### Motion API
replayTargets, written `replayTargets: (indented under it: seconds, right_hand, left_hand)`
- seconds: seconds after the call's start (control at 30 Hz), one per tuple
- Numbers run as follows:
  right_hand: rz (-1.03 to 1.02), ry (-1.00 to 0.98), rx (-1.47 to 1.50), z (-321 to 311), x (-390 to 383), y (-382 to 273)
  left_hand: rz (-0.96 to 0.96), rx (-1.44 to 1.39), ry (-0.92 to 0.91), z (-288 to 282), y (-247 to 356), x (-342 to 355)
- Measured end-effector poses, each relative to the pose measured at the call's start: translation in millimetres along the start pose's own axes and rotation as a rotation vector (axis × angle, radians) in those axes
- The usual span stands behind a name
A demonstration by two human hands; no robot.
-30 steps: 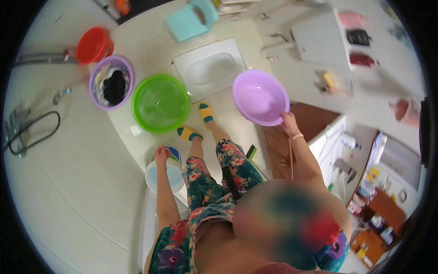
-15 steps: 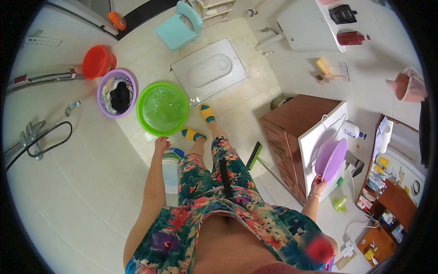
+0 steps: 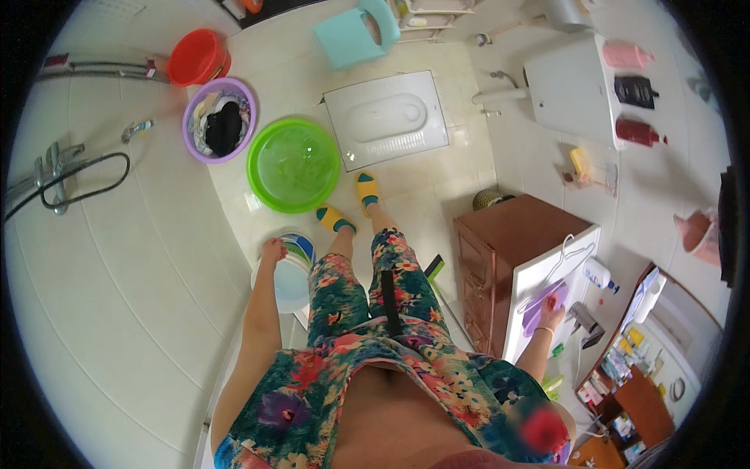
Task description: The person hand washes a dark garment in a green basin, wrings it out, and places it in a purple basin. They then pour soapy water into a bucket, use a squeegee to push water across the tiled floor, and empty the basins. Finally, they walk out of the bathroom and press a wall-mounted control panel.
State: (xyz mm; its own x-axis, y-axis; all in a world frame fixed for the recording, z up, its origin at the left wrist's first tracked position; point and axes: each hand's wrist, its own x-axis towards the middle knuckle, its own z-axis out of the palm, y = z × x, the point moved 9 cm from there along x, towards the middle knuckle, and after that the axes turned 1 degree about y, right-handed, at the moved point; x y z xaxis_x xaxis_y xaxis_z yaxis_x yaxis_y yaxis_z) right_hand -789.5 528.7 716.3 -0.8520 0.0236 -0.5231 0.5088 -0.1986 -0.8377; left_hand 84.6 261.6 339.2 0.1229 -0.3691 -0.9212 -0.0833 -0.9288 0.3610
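Observation:
My right hand point(image 3: 552, 312) is closed at the purple basin point(image 3: 533, 319), which lies low in the white washbasin counter point(image 3: 509, 332). The fingers curl at its side, and the hand covers part of the basin. My left hand point(image 3: 273, 249) hangs loosely curled beside my left leg, with nothing visible in it. Beneath that hand stands a pale bucket point(image 3: 291, 291) with a blue and green patterned part. A wide green tub point(image 3: 333, 170) of water sits on the floor ahead of my feet.
A purple tub point(image 3: 251, 101) of clothes and a red bucket point(image 3: 198, 56) stand left. Beyond the green tub lies a squat toilet point(image 3: 387, 111), with a turquoise chair point(image 3: 349, 39) behind. A brown cabinet point(image 3: 523, 230) stands right; a hanger point(image 3: 564, 258) and pump bottle point(image 3: 598, 273) are on its counter.
The purple basin, earlier raised and tilted in my right hand, is now lower on the counter. My left hand has closed more, and the view has shifted.

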Motion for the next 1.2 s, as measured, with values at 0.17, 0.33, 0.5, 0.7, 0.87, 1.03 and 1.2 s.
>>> replayTargets:
  seconds: [0.17,0.33,0.5,0.7,0.87,1.03,1.2]
  right_hand:
    - [0.146,-0.624,-0.487,244.5,-101.5,146.4]
    - [0.224,-1.005,-1.179,392.3,-225.7,379.6]
    - [0.192,-1.369,-1.627,405.2,-225.5,545.0]
    - [0.062,-1.349,-2.076,357.3,-182.6,582.6]
    - [0.022,-1.359,-2.247,362.2,-179.9,648.3]
    - [-0.468,-1.71,-2.217,410.5,-149.5,819.0]
    - [-0.823,-1.796,-1.874,458.6,-184.9,971.9]
  left_hand:
    - [-0.053,-0.087,0.057,-20.9,-33.8,2.8]
    - [0.005,-0.162,0.032,-21.2,-40.9,65.5]
    - [-0.003,-0.372,0.013,-10.9,-63.6,133.7]
    - [0.005,-0.308,0.014,-3.7,-54.5,158.6]
    - [0.015,-0.347,0.03,3.5,-53.5,195.1]
    - [0.16,0.125,0.367,-21.1,-105.7,291.6]
    - [0.189,0.252,0.712,-59.0,-65.1,345.7]
